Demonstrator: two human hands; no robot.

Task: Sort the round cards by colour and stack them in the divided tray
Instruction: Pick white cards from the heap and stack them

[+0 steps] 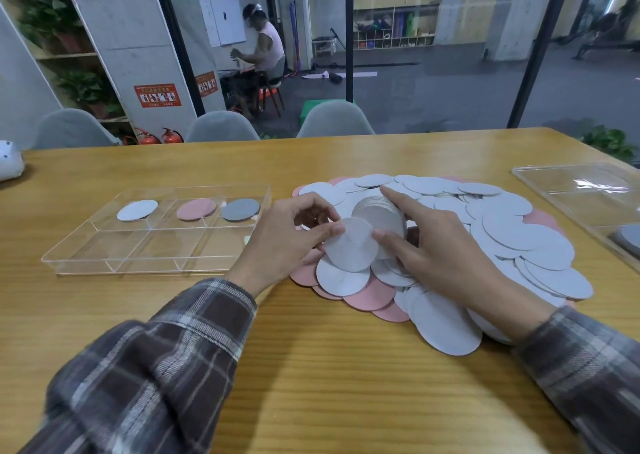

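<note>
Your left hand (287, 235) pinches one matte, pale round card (351, 245) mid-frame; your right hand (436, 245) clasps a pale stack (379, 211). Clear divided tray (69, 245) centre-left; smooth wood-grain table (329, 367) spans the lower frame.

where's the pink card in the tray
Head view, left: pink card in the tray, back middle compartment, between the pale card and the dark grey card.
</note>
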